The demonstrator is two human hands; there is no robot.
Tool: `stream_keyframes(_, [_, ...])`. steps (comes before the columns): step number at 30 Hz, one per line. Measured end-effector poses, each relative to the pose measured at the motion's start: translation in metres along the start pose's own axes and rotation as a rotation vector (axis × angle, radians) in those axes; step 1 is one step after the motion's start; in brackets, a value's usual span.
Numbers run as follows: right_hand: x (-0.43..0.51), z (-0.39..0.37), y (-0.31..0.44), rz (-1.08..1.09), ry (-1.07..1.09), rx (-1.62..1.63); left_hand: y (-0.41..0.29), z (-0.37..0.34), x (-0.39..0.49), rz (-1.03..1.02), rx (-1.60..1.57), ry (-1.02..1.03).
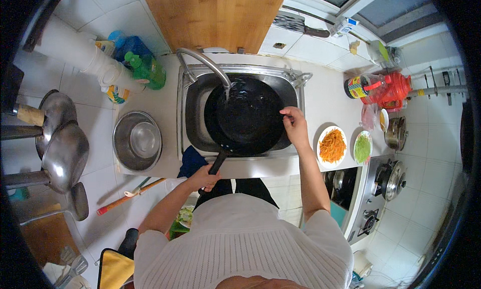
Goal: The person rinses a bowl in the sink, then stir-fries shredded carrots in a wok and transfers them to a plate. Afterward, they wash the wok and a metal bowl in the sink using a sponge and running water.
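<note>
A black wok point(250, 114) lies in the stainless steel sink point(193, 138), with water running into it from the curved metal faucet point(210, 63). Around the wok's dark handle, at the sink's near edge, my left hand point(206, 178) is closed. My right hand point(295, 125) is at the wok's right rim, its thumb and fingertips close together; whether they pinch the rim or something small cannot be told. A dark blue cloth point(192, 162) hangs over the counter edge beside my left hand.
Left of the sink stands a metal bowl point(120, 140), with green and blue bottles behind it. On the right are plates of shredded carrot point(332, 145) and shredded green vegetable point(362, 148), a red jug point(394, 88) and a gas stove point(360, 202). A cleaver point(297, 24) hangs behind.
</note>
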State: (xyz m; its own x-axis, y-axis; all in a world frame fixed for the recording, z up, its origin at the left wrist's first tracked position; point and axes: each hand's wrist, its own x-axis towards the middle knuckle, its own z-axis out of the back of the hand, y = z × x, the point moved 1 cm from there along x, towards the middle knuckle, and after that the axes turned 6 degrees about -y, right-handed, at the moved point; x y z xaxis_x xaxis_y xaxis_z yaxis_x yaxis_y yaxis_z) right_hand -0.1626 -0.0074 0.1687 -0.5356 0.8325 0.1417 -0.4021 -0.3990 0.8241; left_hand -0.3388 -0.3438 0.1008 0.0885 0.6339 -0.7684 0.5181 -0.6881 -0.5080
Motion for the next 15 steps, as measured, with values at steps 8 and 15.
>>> stream_keyframes(8, [-0.033, -0.020, -0.029, -0.093, 0.069, -0.025, -0.006, 0.025, -0.006, -0.023, 0.174, -0.197])
stream_keyframes(15, [-0.044, -0.019, -0.043, -0.093, 0.064, -0.033, -0.061, 0.057, -0.026, -0.649, 1.284, -0.627])
